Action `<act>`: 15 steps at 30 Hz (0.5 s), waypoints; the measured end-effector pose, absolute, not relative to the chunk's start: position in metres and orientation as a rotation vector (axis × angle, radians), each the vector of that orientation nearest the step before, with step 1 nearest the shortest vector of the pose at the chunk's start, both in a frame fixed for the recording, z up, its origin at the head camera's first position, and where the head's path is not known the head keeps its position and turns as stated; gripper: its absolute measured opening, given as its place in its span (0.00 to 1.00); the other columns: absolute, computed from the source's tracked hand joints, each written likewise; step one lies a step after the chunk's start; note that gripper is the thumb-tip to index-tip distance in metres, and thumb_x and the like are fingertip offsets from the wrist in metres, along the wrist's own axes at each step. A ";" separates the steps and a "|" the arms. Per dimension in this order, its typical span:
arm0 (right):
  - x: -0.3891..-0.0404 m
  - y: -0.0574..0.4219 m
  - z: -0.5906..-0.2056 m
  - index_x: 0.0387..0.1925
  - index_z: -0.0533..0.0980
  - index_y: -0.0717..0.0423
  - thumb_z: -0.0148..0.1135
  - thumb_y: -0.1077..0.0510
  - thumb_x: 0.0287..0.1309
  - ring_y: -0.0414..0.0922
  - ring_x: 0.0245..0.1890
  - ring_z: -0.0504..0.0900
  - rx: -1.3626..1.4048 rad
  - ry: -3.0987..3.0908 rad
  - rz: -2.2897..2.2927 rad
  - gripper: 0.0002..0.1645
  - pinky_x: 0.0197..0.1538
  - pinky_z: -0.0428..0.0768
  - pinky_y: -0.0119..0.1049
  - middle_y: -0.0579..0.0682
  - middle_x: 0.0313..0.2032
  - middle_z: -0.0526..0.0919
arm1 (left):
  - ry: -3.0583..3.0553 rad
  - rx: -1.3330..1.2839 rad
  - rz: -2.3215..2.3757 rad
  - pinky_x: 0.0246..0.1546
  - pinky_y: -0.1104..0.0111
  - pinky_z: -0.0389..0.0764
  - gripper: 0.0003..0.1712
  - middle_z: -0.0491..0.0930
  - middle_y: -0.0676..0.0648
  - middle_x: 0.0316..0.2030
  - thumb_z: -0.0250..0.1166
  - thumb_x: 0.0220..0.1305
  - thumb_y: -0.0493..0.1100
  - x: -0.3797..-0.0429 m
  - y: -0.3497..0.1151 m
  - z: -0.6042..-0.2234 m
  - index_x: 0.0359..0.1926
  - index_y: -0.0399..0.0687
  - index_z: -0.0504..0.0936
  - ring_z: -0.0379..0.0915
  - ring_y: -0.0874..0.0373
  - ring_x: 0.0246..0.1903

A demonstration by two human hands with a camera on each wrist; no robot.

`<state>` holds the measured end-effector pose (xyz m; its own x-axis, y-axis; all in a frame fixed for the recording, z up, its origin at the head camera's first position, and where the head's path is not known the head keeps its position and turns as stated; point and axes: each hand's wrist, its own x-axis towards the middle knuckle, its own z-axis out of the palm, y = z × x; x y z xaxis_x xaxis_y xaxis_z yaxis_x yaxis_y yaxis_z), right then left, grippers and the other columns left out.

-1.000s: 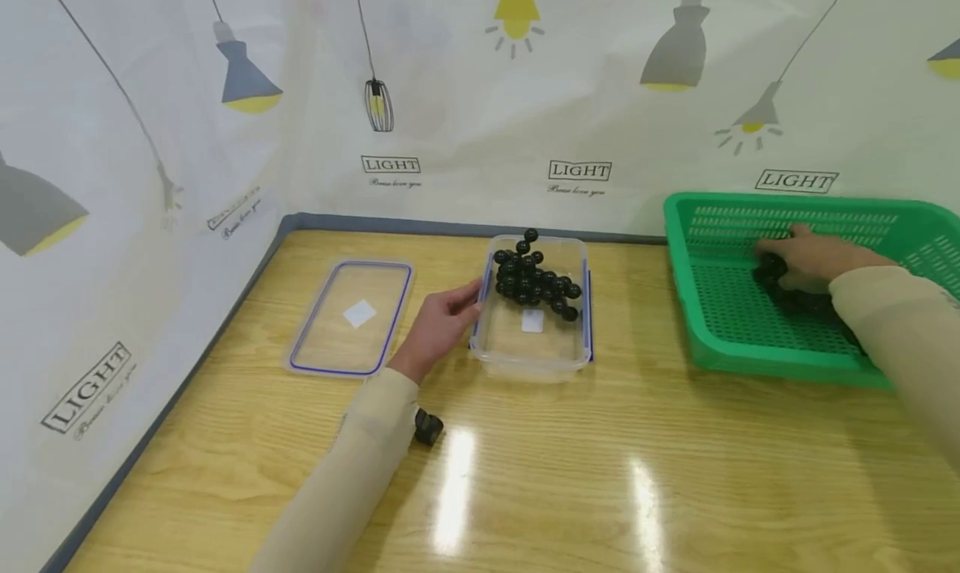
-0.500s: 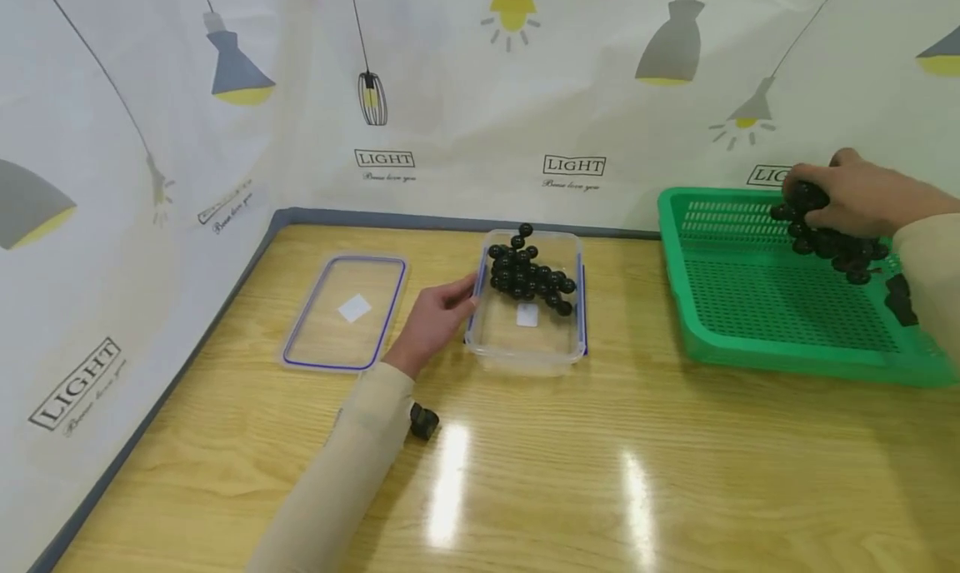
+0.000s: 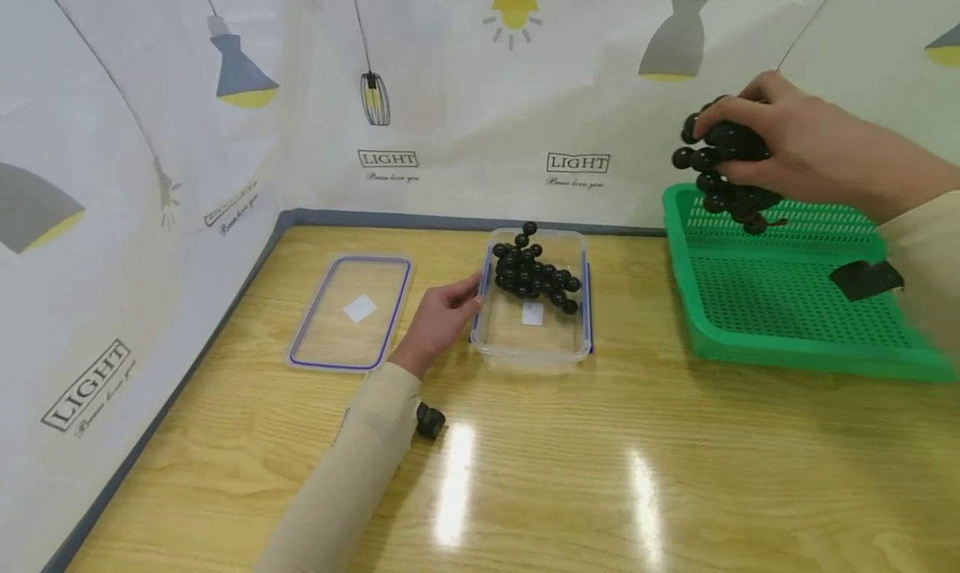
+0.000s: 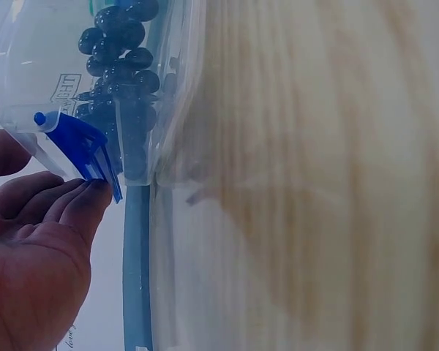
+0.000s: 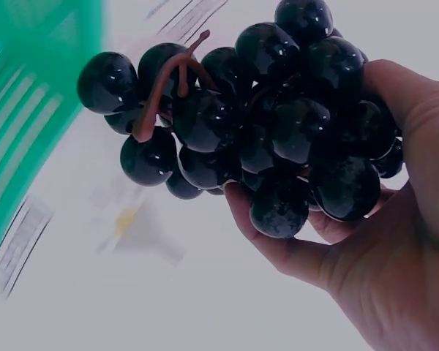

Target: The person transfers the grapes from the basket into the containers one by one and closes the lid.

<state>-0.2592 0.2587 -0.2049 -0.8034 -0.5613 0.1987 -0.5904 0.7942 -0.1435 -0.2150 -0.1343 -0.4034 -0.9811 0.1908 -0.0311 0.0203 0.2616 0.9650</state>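
My right hand grips a bunch of black grapes in the air above the left part of the green basket. In the right wrist view, the fingers and thumb curl round this bunch of grapes, and a brown stem sticks out. Another bunch of black grapes lies inside a clear plastic container, one end above the rim. My left hand rests against the container's left side. Its fairly straight fingers touch the blue side latch in the left wrist view.
A clear lid with a blue seal lies flat left of the container. The green perforated basket stands at the right, partly behind my right forearm. A printed wall sheet rises behind the wooden table.
My right hand has lifted the bunch of grapes out of the green basket and brought it up and to the left. The left hand has stayed at the container.
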 end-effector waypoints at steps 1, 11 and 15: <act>-0.255 0.248 -0.204 0.61 0.70 0.56 0.60 0.65 0.64 0.64 0.39 0.75 0.952 -2.827 0.331 0.24 0.38 0.74 0.58 0.67 0.53 0.62 | 2.378 0.203 1.816 0.60 0.68 0.71 0.27 0.69 0.46 0.66 0.57 0.74 0.39 -0.215 -0.134 -0.404 0.70 0.44 0.66 0.66 0.56 0.64; -0.245 0.139 -0.223 0.59 0.72 0.46 0.63 0.63 0.64 0.53 0.40 0.78 1.369 -2.760 0.511 0.24 0.41 0.79 0.47 0.58 0.54 0.65 | 2.384 0.189 1.823 0.61 0.66 0.70 0.27 0.67 0.45 0.67 0.57 0.74 0.38 -0.211 -0.142 -0.403 0.71 0.42 0.65 0.64 0.55 0.65; -0.246 0.110 -0.245 0.58 0.72 0.45 0.65 0.60 0.63 0.51 0.40 0.77 1.462 -2.777 0.494 0.22 0.43 0.79 0.46 0.56 0.53 0.66 | 2.412 0.187 1.830 0.60 0.66 0.71 0.27 0.69 0.43 0.66 0.58 0.73 0.37 -0.211 -0.144 -0.402 0.69 0.41 0.67 0.66 0.53 0.64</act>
